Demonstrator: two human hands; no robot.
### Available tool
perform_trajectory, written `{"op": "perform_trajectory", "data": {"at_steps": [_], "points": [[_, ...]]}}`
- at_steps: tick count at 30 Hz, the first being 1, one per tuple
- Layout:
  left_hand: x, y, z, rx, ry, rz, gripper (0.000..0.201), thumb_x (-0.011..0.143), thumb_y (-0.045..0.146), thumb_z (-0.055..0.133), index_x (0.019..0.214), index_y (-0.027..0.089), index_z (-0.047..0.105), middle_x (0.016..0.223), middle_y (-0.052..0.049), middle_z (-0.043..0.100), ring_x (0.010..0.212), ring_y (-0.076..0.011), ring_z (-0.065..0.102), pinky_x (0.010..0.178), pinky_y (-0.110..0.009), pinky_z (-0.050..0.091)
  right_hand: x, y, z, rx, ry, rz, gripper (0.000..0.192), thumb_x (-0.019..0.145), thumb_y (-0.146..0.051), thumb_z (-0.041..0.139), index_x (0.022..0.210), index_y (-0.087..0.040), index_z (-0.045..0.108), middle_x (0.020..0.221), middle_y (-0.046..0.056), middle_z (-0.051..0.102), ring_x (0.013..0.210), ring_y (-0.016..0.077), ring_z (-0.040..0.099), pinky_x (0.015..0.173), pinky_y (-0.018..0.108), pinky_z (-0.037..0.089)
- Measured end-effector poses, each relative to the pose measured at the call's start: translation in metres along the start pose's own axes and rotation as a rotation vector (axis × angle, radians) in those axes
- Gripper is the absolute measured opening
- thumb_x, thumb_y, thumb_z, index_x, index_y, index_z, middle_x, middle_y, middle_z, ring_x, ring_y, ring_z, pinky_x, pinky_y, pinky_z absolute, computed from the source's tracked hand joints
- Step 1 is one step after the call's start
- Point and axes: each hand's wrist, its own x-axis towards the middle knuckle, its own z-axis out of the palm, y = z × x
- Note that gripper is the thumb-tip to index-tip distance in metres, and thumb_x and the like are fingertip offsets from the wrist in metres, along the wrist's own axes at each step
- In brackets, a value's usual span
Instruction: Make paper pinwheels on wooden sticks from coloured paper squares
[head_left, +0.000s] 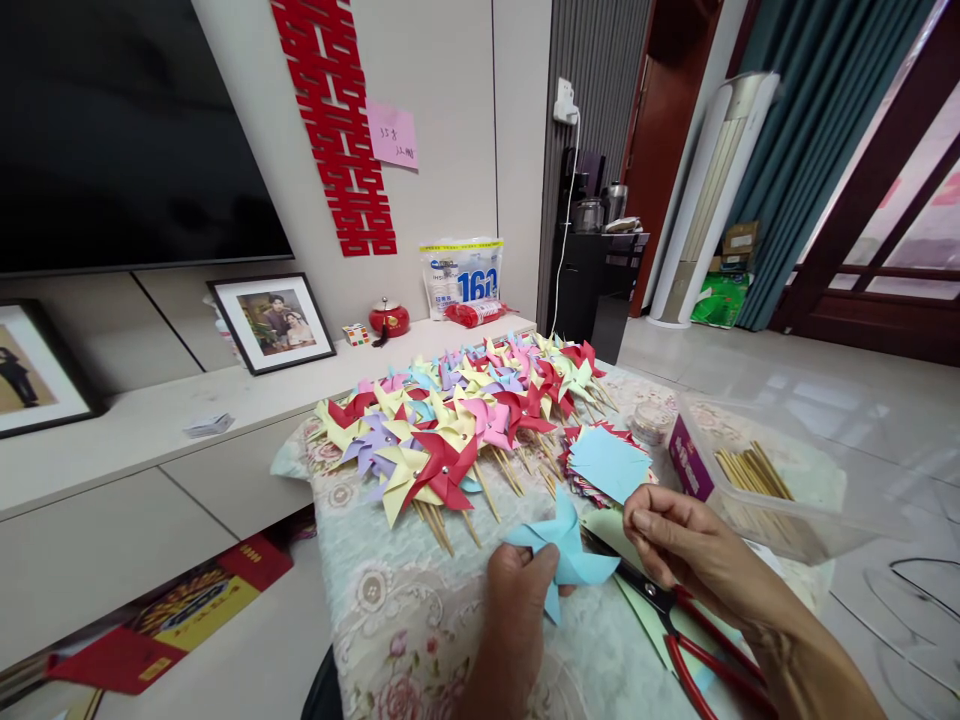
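Pinwheel point(564, 553) of light blue paper sits low in the middle of the view, over the flowered tablecloth point(390, 600), pinched in the left hand point(517, 590) with the thumb on top of the folded blades near the hub. The right hand point(675, 540) is beside it with fingers curled inward, fingertips close to the pinwheel's right blade; whether they pinch a pin or stick is not visible.

To do this step well, I judge the left thumb should keep all the folded corners stacked on the centre, with the right hand working straight at that hub so that no blade springs loose or creases.

Red-handled scissors point(697, 640) lie on the cloth just under the right wrist, blades pointing toward the pinwheel. Beyond the hands lies a stack of cut paper squares point(609, 462), blue on top, and further out a heap of finished pinwheels point(457, 420) in many colours, on sticks. To the right a clear plastic box point(780, 500) holds wooden sticks point(750, 470).

The pinwheel's hub is covered by the thumb, so any fastening there cannot be seen. Both forearms are cut off by the lower edge, and the small round container point(651, 422) past the paper stack is too blurred to identify.
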Motion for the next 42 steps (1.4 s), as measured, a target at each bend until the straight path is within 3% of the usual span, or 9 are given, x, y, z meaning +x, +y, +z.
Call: {"op": "perform_trajectory", "data": {"at_steps": [7, 13, 18, 25, 29, 32, 34, 37, 42], "points": [[0.002, 0.0, -0.002, 0.028, 0.049, 0.006, 0.016, 0.065, 0.031, 0.065, 0.062, 0.016, 0.062, 0.051, 0.001, 0.056, 0.05, -0.0136, 0.048, 0.05, -0.024, 0.039, 0.0, 0.002, 0.004, 0.034, 0.041, -0.001, 0.04, 0.076, -0.051, 0.081, 0.081, -0.016, 0.064, 0.059, -0.004, 0.059, 0.046, 0.0056, 0.047, 0.047, 0.019, 0.029], [0.003, 0.001, -0.003, -0.003, 0.079, -0.013, 0.017, 0.063, 0.032, 0.066, 0.063, 0.016, 0.062, 0.053, 0.0, 0.057, 0.051, -0.0145, 0.05, 0.05, -0.025, 0.04, 0.0, 0.008, 0.009, -0.057, 0.053, 0.004, 0.04, 0.081, -0.054, 0.076, 0.076, -0.016, 0.063, 0.052, -0.005, 0.053, 0.042, 0.0044, 0.038, 0.047, 0.02, 0.023], [0.002, 0.0, -0.004, 0.005, 0.064, 0.028, 0.018, 0.065, 0.034, 0.065, 0.06, 0.017, 0.059, 0.051, 0.001, 0.054, 0.049, -0.0128, 0.046, 0.048, -0.024, 0.036, 0.0, 0.008, 0.019, -0.067, -0.039, 0.0, 0.035, 0.08, -0.048, 0.078, 0.087, -0.016, 0.066, 0.061, -0.004, 0.059, 0.052, 0.0073, 0.05, 0.052, 0.02, 0.033], [0.001, 0.002, -0.006, 0.011, 0.087, 0.034, 0.02, 0.067, 0.037, 0.067, 0.066, 0.017, 0.064, 0.055, 0.001, 0.057, 0.052, -0.0144, 0.05, 0.049, -0.024, 0.037, -0.002, 0.007, 0.034, -0.283, -0.013, -0.09, 0.031, 0.087, -0.049, 0.069, 0.085, -0.019, 0.065, 0.059, -0.004, 0.058, 0.056, 0.0111, 0.053, 0.058, 0.023, 0.038], [0.004, -0.004, -0.011, 0.034, 0.11, 0.072, 0.025, 0.069, 0.039, 0.068, 0.059, 0.017, 0.06, 0.052, 0.001, 0.056, 0.05, -0.0137, 0.048, 0.049, -0.025, 0.037, -0.003, 0.01, 0.042, -0.358, 0.019, -0.15, 0.027, 0.09, -0.047, 0.065, 0.083, -0.021, 0.063, 0.059, -0.004, 0.057, 0.057, 0.013, 0.054, 0.061, 0.025, 0.04], [0.006, -0.008, -0.014, 0.017, 0.154, 0.069, 0.029, 0.069, 0.04, 0.07, 0.055, 0.017, 0.059, 0.051, 0.001, 0.056, 0.05, -0.014, 0.049, 0.051, -0.025, 0.038, -0.004, 0.012, 0.045, -0.485, 0.065, -0.274, 0.022, 0.094, -0.041, 0.06, 0.082, -0.022, 0.064, 0.074, 0.0, 0.063, 0.071, 0.0167, 0.059, 0.069, 0.027, 0.043], [0.007, -0.008, -0.015, -0.009, 0.163, 0.079, 0.029, 0.07, 0.039, 0.071, 0.056, 0.016, 0.061, 0.051, 0.001, 0.057, 0.05, -0.0134, 0.048, 0.051, -0.025, 0.037, -0.004, 0.014, 0.046, -0.599, 0.115, -0.378, 0.021, 0.095, -0.036, 0.058, 0.08, -0.023, 0.066, 0.095, 0.005, 0.066, 0.094, 0.0218, 0.06, 0.085, 0.032, 0.044], [0.005, -0.005, -0.013, -0.077, 0.147, 0.098, 0.022, 0.071, 0.036, 0.073, 0.067, 0.015, 0.07, 0.056, 0.001, 0.063, 0.052, -0.014, 0.052, 0.051, -0.024, 0.038, -0.001, 0.016, 0.047, -0.712, 0.186, -0.462, 0.02, 0.094, -0.032, 0.059, 0.078, -0.024, 0.068, 0.129, 0.009, 0.059, 0.129, 0.0295, 0.045, 0.106, 0.044, 0.032], [0.001, 0.0, -0.007, -0.141, 0.099, 0.105, 0.017, 0.072, 0.031, 0.073, 0.073, 0.015, 0.074, 0.069, -0.002, 0.072, 0.062, -0.0174, 0.062, 0.061, -0.026, 0.047, 0.004, 0.025, 0.054, -0.722, 0.179, -0.478, 0.018, 0.094, -0.032, 0.061, 0.08, -0.025, 0.069, 0.151, 0.006, 0.045, 0.142, 0.031, 0.032, 0.113, 0.052, 0.023]]}}
